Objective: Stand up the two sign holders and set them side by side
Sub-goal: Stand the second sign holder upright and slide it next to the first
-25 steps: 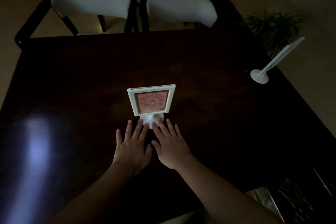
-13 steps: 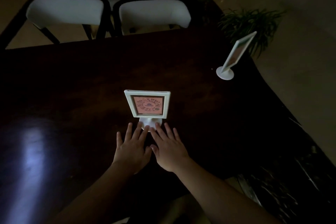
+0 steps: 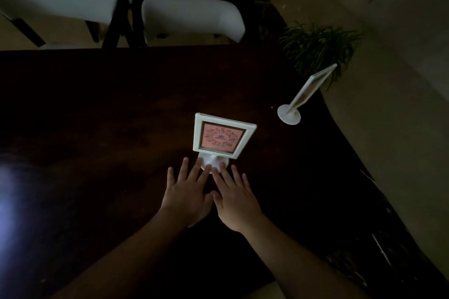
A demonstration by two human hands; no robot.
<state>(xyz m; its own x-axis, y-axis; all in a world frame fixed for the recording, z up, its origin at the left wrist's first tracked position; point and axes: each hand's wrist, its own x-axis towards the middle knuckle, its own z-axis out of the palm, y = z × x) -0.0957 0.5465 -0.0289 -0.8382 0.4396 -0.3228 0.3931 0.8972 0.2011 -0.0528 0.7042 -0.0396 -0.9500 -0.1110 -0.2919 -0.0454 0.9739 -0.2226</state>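
The left hand [image 3: 185,198] and right hand [image 3: 234,204] are laid flat, open, fingertips on the round base of the white-framed, pink-carded sign holder [image 3: 222,136], stood mid-desk on the dark wooden desk [image 3: 97,116]. The second white sign holder [image 3: 303,94] is upright but well apart near the far right edge; bringing them together is judged left.

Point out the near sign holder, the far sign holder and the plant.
Near sign holder [image 3: 222,136]: head view, pink card in its frame.
Far sign holder [image 3: 289,114]: head view, its round base.
Plant [image 3: 318,46]: head view, middle of its leaves.

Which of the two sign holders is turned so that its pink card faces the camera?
The near sign holder, at the fingertips of both hands. The far sign holder shows mostly its edge.
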